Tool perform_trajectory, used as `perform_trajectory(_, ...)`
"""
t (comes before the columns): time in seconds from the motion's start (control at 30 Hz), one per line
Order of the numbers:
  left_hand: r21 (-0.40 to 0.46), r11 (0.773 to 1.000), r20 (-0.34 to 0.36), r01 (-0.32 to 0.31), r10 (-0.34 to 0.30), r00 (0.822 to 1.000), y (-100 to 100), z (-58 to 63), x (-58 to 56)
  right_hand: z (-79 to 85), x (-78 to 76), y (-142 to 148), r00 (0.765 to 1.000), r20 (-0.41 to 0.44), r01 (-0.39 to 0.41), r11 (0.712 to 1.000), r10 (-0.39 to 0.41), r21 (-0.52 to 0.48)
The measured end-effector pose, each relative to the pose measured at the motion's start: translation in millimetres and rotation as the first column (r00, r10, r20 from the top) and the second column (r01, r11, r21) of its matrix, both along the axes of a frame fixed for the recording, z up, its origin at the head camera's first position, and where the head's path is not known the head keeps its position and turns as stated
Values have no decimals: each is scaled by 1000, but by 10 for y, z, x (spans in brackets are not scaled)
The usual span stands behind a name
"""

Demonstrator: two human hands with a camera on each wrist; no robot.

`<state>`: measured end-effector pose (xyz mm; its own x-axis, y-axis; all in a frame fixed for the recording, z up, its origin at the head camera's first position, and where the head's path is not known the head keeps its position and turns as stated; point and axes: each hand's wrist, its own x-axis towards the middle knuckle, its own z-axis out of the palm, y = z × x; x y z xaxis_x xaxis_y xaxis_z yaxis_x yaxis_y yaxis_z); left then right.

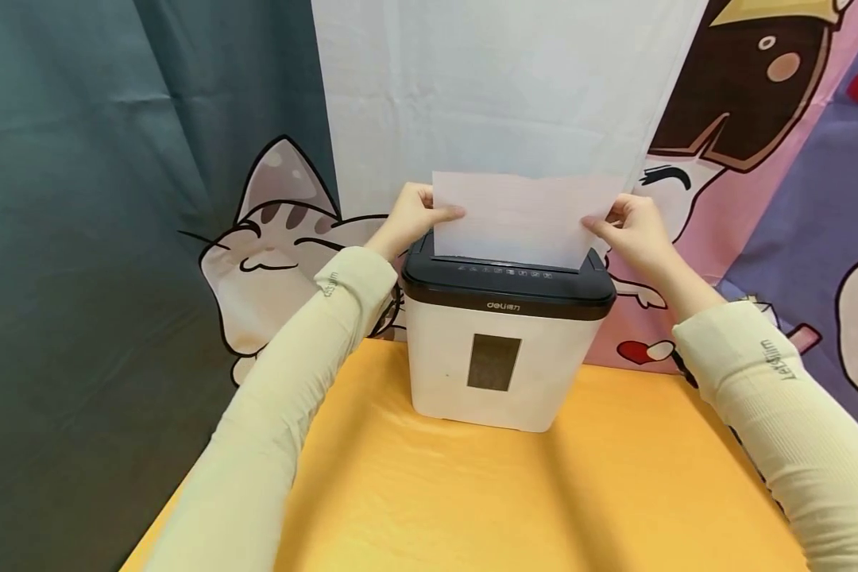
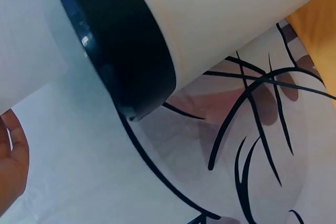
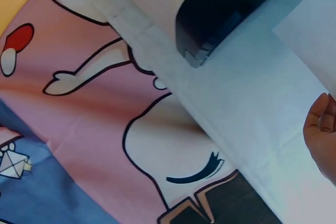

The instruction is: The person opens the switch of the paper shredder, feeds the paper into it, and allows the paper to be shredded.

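A sheet of white paper (image 1: 518,218) stands upright over the black top of a paper shredder (image 1: 500,357), its lower edge at the slot. My left hand (image 1: 413,216) pinches the sheet's left side, thumb on the near face. At the right side, my right hand (image 1: 632,226) pinches it the same way. In the left wrist view, the left hand (image 2: 14,158) shows at the left edge beside the paper (image 2: 26,35). The right wrist view has the right hand (image 3: 323,135) at the sheet's corner.
The shredder stands on a yellow tabletop (image 1: 429,492) near its back edge. Close behind hangs a cartoon-printed cloth (image 1: 515,79) with a cat and other figures. A dark grey-green cloth (image 1: 100,278) hangs at the left.
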<state>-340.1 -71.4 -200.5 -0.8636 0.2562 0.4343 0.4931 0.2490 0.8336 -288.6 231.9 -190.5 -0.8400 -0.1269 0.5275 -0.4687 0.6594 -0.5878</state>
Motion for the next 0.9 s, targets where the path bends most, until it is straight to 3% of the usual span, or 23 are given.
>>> perform_trajectory(0.3,3,999,32,-42,42,999,69,-99,-99,-92,-82,27,999,19,31,999,-31,25)
perform_trajectory(0.47,-42,998,37,-37,39,999,39,-127,-111,-118,-116,-2,999,19,35,999,-35,18)
perform_trajectory(0.67,-38,999,53,-29,31,998,28,-166,-111,-179,-157,-33,998,23,55,998,-56,34)
perform_trajectory(0.9,-59,996,64,-66,70,995,42,-252,-131,-292,-195,-23,999,14,41,998,-42,56)
